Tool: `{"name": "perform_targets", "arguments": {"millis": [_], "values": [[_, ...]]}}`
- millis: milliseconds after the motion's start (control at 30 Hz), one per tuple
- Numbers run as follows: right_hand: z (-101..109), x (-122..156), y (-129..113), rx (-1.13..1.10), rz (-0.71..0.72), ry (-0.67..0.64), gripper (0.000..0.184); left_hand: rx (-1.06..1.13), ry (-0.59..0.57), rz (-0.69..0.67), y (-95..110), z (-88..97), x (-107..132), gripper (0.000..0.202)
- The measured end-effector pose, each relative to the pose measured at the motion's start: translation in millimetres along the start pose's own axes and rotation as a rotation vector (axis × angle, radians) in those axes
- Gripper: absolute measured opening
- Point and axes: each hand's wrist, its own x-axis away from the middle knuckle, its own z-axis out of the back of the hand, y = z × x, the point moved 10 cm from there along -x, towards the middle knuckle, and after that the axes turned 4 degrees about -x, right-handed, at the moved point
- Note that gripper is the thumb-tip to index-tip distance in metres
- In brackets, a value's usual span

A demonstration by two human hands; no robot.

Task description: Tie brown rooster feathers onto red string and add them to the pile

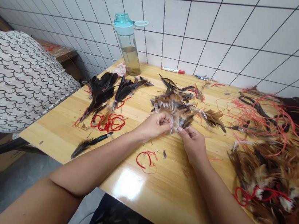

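Both hands are at the near edge of a pile of brown and grey feathers (171,102) on the wooden table (114,166). My left hand (158,125) has its fingers curled and pinched at fluffy feather ends. Across a small gap, my right hand (192,141) pinches the fluffy base of a feather between thumb and forefinger. The exact quills in the fingers are too small to make out. Below the hands lie a loop of red string (144,160) and a tiny dark feather bit (164,154).
Dark feather bunches (99,90), coiled red cord (108,122) and a single black feather (90,144) lie at left. A water bottle (130,47) and a red-capped marker (173,70) stand and lie near the tiled wall. Tangled red string (259,115) and a large brown feather heap (273,172) fill the right.
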Motion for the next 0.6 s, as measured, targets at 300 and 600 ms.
{"name": "perform_targets", "arguments": {"millis": [300, 600], "values": [[-4.8, 1.6, -8.4, 0.14, 0.04, -0.037, 0.032, -0.071, -0.001, -0.05, -3.5, -1.2, -0.8, 0.017], [-13.0, 0.4, -3.3, 0.109, 0.043, -0.112, 0.03, -0.076, -0.026, -0.09, -7.6, -2.7, -3.0, 0.022]]}}
